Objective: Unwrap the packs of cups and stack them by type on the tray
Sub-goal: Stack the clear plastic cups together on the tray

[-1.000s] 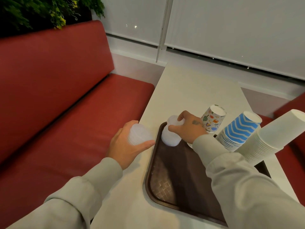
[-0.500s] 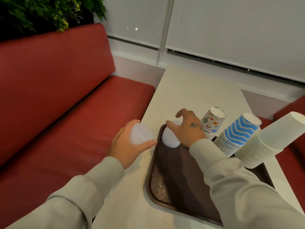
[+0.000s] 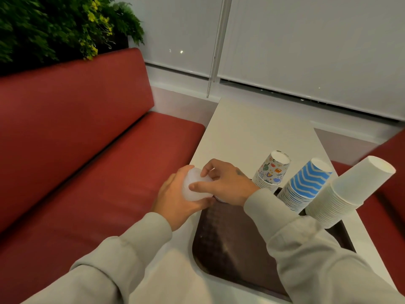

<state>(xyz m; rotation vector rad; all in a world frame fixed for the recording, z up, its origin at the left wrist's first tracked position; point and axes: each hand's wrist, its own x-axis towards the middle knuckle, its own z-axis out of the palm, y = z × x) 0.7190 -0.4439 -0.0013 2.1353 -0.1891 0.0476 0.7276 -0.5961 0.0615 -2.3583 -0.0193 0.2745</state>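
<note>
Sleeves: two grey sleeves (image 3: 122, 255) reach in from the near edge of the table (image 3: 252, 132), one on each side of the tray.

Tray: a brown tray (image 3: 230, 242) lies along the table's right side. Its near half is bare.

Clear cups: a short nested batch of clear cups (image 3: 194, 195) is held above the tray's far left corner, close to the table's left edge.

Left hand: the left hand (image 3: 175, 200) wraps its curled fingers round the batch from the left and below.

Right hand: the right hand (image 3: 230, 185) meets it from the other side, thumb laid across the plastic and forefinger hooked over the top. It is a pinch, not a flat palm. What sits beneath this hand cannot be seen.

Handling: thin plastic such as this is likely feather-light, smooth and easily dented. Nested cups tend to cling. The safest hold is probably round the wall near the rims, with light pressure.

Sorted stacks: along the tray's right side, upside down, stand white cups (image 3: 350, 194), then blue zigzag cups (image 3: 306, 183), then patterned cups (image 3: 272, 170) at the far end.

Surroundings: a red bench (image 3: 87, 161) runs along the table's left edge. Beyond are pale blinds (image 3: 306, 51) and a leafy plant (image 3: 54, 25).
</note>
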